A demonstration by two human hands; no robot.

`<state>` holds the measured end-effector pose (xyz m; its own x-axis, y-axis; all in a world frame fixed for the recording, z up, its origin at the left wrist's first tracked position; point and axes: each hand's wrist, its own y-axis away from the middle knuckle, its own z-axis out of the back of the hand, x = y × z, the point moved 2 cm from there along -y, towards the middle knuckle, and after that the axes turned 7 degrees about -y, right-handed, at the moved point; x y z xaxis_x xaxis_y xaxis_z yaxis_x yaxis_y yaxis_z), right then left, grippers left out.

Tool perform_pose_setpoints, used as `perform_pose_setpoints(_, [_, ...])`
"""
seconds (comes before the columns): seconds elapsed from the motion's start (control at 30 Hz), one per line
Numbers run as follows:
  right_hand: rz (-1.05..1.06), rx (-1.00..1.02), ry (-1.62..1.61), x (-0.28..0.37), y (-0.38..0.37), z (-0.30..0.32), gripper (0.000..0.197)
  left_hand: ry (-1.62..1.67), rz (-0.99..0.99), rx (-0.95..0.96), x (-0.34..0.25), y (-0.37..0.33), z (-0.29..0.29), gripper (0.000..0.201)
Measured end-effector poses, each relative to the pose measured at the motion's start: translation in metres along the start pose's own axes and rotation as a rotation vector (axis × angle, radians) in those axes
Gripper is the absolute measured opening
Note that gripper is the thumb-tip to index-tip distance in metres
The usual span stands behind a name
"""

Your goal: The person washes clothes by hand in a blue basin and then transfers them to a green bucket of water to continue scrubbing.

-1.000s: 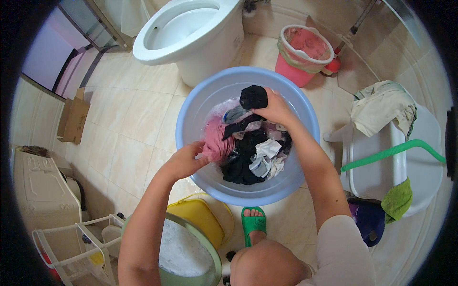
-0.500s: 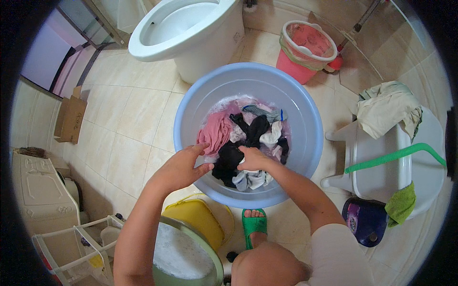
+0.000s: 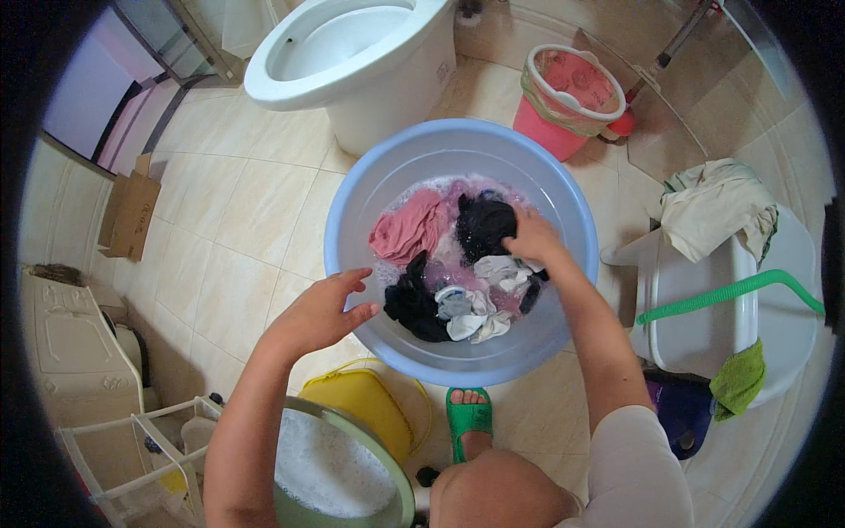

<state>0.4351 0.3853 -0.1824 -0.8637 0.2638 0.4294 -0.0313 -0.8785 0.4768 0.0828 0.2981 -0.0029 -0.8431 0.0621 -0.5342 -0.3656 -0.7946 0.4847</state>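
Pinkish, sudsy water and a mix of small clothes fill the bottom of a wide blue basin (image 3: 348,189) on the floor. At the far right side of the pile, my right hand (image 3: 532,238) grips the edge of a bunched black cloth (image 3: 486,225); its fingertips are partly hidden by the cloth. My left hand (image 3: 326,306) hovers over the basin's near left rim, thumb and fingers apart, holding nothing. Closest to it lies a second black cloth (image 3: 414,308). A pink cloth (image 3: 412,227) sits farther back, and white and grey socks (image 3: 471,312) lie at the near side.
Behind the basin stand a toilet (image 3: 378,70) and a red bin (image 3: 563,106). A green tub (image 3: 400,480) of foamy water and a yellow bucket (image 3: 365,400) are near left. At right, a white stool-like stand (image 3: 695,308) carries cloths and a green hose (image 3: 722,295).
My right hand has moved from the near middle of the pile to its far right, spreading the clothes and showing more water. My left hand has shifted slightly left, away from the clothes.
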Motion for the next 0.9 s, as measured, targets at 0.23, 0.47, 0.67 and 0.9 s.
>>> perform_pose_setpoints(0.23, [0.194, 0.340, 0.353, 0.087, 0.061, -0.126, 0.078, -0.203, -0.043, 0.019, 0.017, -0.042, -0.021, 0.065])
perform_pose_setpoints(0.47, [0.460, 0.445, -0.007, 0.082, 0.070, -0.136, 0.048, -0.377, -0.017, 0.205, 0.021, -0.080, -0.049, 0.092])
perform_pose_setpoints(0.67, [0.472, 0.199, -0.748, 0.085, 0.120, -0.014, 0.045, -0.416, -0.082, 0.331, 0.014, -0.085, -0.076, 0.096])
perform_pose_setpoints(0.9, [0.557, -0.042, -0.828, 0.064, 0.086, 0.069, 0.044, -0.066, -0.107, 0.101, -0.005, -0.088, -0.063, 0.052])
